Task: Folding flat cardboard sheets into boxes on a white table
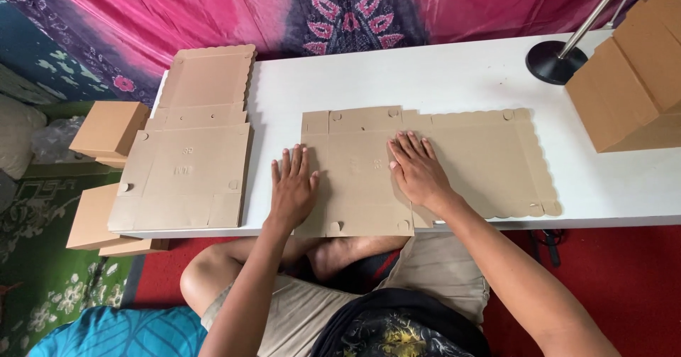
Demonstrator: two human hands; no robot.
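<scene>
Brown cardboard fills most of the view. At the far left, beside the table, two folded boxes (pixel 108 130) sit one nearer and one farther, closed and plain. On the left end of the white table (pixel 454 80) lies a stack of flat box blanks (pixel 188 165), its long axis running away from the person, with a scalloped flap at the far end; how many sheets it holds cannot be told.

In the middle, at the near edge of the table, lies one flat cardboard blank (pixel 482 158). Its long axis runs left to right, parallel to the table edge, and its scalloped lid flap points right. It is unfolded and pressed flat, with crease lines, small side tabs, round notches at the corners and faint embossed marks near its centre. Its near edge slightly overhangs the table.

The left hand (pixel 292 187) rests palm down on the blank's left edge, fingers straight and together, gripping nothing. The right hand (pixel 418 169) lies palm down near the blank's middle, fingers spread and flat, also closed on nothing; both simply press on the sheet.

At the right, a black lamp base (pixel 555 62) with a metal pole stands on the table, and beside it one large cardboard piece (pixel 631 80) stands partly folded at the edge of view.
</scene>
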